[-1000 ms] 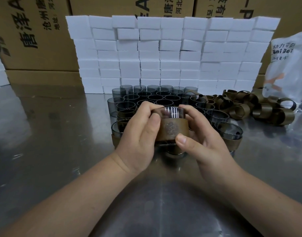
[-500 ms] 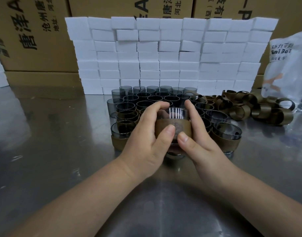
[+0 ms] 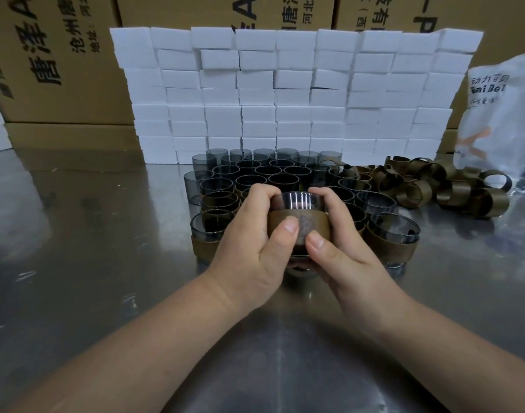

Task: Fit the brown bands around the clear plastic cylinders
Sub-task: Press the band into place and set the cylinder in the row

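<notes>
Left hand (image 3: 252, 242) and right hand (image 3: 341, 251) curl round one clear cylinder (image 3: 297, 201) at the near edge of the other cylinders (image 3: 285, 171), thumbs pressing its brown band (image 3: 313, 223), base hidden; bag (image 3: 499, 114) print partly legible, "aiBe".

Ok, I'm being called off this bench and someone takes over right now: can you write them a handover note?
Left hand and right hand both grip one clear cylinder, thumbs pressing on its brown band, which sits below the clear top rim.
Done: a few banded cylinders stand at the front of the group.
To do: many bare cylinders behind; loose bands lie piled to the right on the steel table.
</notes>
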A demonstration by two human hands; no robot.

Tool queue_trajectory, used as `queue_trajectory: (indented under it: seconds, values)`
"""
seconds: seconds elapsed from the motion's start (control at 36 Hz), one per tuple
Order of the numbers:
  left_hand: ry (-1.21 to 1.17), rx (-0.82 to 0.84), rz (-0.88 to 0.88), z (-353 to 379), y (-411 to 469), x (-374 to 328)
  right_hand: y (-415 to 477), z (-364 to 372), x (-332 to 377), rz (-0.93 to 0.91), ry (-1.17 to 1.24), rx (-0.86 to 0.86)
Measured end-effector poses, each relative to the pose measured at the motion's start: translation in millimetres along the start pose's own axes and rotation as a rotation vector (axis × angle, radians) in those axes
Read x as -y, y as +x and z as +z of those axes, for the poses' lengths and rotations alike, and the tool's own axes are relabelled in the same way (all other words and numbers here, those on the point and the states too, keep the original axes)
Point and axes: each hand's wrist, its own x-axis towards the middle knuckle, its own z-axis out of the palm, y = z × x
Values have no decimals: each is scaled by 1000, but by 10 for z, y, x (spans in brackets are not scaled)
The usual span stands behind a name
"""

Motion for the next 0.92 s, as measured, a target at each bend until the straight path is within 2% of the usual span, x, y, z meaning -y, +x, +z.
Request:
queue_trajectory:
  seconds: [0.92]
  values:
    - [29,-33,40,-6,-12,28,-3,13,-26,-58,-44,-13]
